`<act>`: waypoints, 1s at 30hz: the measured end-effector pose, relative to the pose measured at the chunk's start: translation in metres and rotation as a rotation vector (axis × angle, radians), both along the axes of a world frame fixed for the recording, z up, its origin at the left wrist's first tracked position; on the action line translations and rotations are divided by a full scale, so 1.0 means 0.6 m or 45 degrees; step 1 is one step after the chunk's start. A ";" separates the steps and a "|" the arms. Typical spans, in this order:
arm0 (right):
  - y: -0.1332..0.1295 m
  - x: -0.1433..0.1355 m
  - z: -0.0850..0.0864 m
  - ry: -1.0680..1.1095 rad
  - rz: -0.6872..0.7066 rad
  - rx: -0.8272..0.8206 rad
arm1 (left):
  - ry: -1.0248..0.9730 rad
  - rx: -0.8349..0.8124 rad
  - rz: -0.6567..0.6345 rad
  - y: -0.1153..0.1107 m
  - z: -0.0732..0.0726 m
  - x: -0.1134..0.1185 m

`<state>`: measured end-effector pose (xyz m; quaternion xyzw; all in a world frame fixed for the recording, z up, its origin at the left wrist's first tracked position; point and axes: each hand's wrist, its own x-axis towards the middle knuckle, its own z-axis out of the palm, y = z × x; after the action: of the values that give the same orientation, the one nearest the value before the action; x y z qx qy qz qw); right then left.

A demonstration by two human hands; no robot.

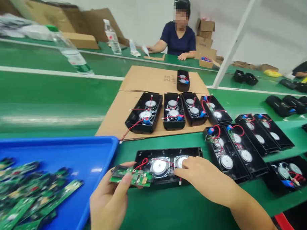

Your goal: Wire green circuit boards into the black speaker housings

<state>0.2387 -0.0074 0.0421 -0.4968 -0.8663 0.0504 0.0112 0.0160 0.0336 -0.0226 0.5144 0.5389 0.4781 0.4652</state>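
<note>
My left hand (pixel 112 197) grips a green circuit board (pixel 137 177), thumb on top, over the left end of an open black speaker housing (pixel 189 152). Inside that housing are two round speakers, the left one (pixel 159 167) in plain sight and the right one (pixel 179 162) partly covered by my fingers. A red wire (pixel 141 163) loops up beside the board. My right hand (pixel 195 170) is over the right speaker with its fingers drawn together; what they pinch, if anything, is hidden. A small white connector (pixel 180 183) hangs at the housing's near edge.
At the left, a blue tray (pixel 102 150) holds a heap of green circuit boards (pixel 35 194). Several more speaker housings stand on cardboard (pixel 113 117) and to the right (pixel 227 161). Water bottles (pixel 75 60) stand farther back. A person (pixel 180 38) sits across the table.
</note>
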 end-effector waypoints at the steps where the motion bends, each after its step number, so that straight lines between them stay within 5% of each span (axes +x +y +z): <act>1: 0.003 -0.004 -0.007 0.009 0.025 -0.015 | -0.055 -0.038 0.023 0.002 0.003 0.004; 5: 0.020 -0.019 -0.034 0.049 0.033 -0.029 | -0.196 -0.147 0.014 0.003 0.014 0.018; 13: 0.034 -0.058 -0.076 0.816 -0.351 0.175 | -0.023 -0.054 -0.098 -0.012 0.005 0.034; 21: 0.038 -0.065 -0.086 0.667 -0.251 0.190 | 0.186 0.093 -0.119 -0.012 -0.001 0.034; 30: 0.040 -0.062 -0.089 0.404 -0.044 0.439 | 0.276 0.202 -0.155 -0.011 -0.001 0.032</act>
<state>0.2017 0.0169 -0.0111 -0.4881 -0.8410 -0.0210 0.2326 0.0353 0.0269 -0.0230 0.6299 0.5141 0.4319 0.3904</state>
